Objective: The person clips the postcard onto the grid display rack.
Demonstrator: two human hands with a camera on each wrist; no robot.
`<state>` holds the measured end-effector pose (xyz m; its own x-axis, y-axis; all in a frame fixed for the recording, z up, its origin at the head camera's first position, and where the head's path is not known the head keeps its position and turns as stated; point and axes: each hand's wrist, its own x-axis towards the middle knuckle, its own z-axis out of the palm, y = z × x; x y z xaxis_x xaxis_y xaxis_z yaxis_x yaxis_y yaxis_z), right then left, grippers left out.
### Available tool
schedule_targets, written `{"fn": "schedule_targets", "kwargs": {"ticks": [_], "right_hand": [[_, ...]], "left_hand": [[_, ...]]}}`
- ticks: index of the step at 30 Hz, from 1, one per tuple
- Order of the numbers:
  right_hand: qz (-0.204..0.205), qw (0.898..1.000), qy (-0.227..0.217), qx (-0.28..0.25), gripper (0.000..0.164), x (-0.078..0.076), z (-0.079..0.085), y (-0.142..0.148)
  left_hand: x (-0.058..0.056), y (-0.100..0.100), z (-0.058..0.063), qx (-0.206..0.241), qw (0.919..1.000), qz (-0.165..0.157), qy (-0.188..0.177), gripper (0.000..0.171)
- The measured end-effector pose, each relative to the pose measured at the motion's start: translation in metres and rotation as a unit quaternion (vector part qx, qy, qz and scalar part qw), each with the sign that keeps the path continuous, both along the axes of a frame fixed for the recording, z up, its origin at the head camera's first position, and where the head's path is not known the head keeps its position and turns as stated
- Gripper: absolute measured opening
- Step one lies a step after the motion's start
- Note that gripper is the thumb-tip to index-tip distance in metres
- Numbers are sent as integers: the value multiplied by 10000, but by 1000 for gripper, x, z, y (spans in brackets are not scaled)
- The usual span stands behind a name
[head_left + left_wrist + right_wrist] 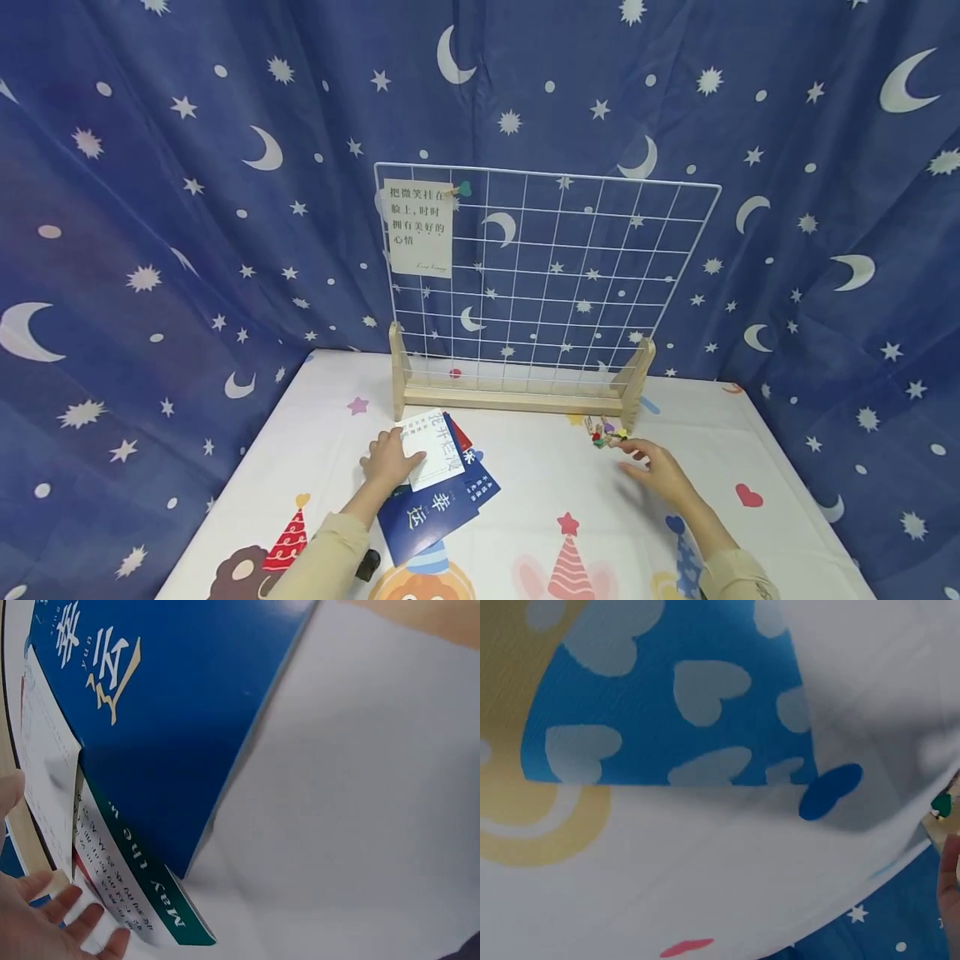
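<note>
My left hand (387, 462) holds a white card (437, 454) with printed characters, its thumb lying over the card's face and the fingers by its left edge. Under that card lie a dark blue card (423, 521) and several other cards, fanned out; a green-bordered one (191, 924) shows in the left wrist view. My right hand (663, 473) reaches in beside a small heap of wooden clips (604, 435) with coloured ornaments, thumb and index finger apart. Its index fingertip is at the heap; whether it touches a clip I cannot tell.
Behind the cards stands a white wire grid (555, 275) in a wooden base (517, 400). A printed card (417, 229) hangs at its upper left from a clip with a green heart (464, 189). A small black object (367, 565) lies near my left forearm. A starry blue curtain (225, 208) surrounds the table.
</note>
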<state>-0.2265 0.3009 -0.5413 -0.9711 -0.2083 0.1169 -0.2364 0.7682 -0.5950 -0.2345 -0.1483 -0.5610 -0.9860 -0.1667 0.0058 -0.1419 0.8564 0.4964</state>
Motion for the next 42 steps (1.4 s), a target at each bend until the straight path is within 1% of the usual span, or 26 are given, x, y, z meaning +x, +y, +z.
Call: {"fn": "schedule_targets", "kwargs": {"ticks": [4, 6, 9, 13, 18, 21, 25, 27, 28, 30, 33, 37, 42], "right_hand": [[-172, 9998, 29, 60, 31, -2, -7, 1], [-276, 9995, 9, 118, 32, -6, -10, 2], [-462, 9987, -142, 162, 32, -12, -14, 1], [-727, 9968, -304, 120, 33, -18, -16, 0], [-1064, 9943, -92, 7, 33, -22, -17, -2], [-1258, 9920, -70, -48, 34, -22, -18, -2], [-1485, 9886, -200, -116, 34, -22, -17, -3], [-1604, 9865, -279, -153, 33, -23, -16, -2], [-1654, 9856, -319, -155, 33, -23, -16, -2], [-1752, 9835, -399, -195, 33, -23, -15, -2], [-1803, 9821, -491, -222, 33, -23, -16, -2], [-1834, 9813, -520, -266, 32, -23, -17, -1], [-1828, 9814, -489, -316, 32, -26, -17, -3]], "left_hand": [[-4, 4, -4, -92, 9991, 352, -238, 74], [-5, 6, -2, -131, 9982, 488, -319, 77], [-5, 9, 1, -135, 9967, 654, -459, 83], [-3, 14, 3, -101, 9945, 771, -700, 95], [0, 22, 6, 16, 9939, 809, -753, 106], [0, 24, 2, 8, 9932, 825, -822, 110], [-6, 23, -8, 75, 9918, 899, -904, 111], [-9, 23, -10, 195, 9910, 945, -926, 111], [-10, 22, -12, 214, 9911, 987, -863, 112], [-11, 21, -13, 325, 9902, 1016, -901, 110], [-10, 21, -10, 536, 9882, 1064, -964, 104], [-7, 20, -1, 836, 9854, 1009, -1086, 95], [-5, 20, 10, 777, 9845, 995, -1215, 91]]}}
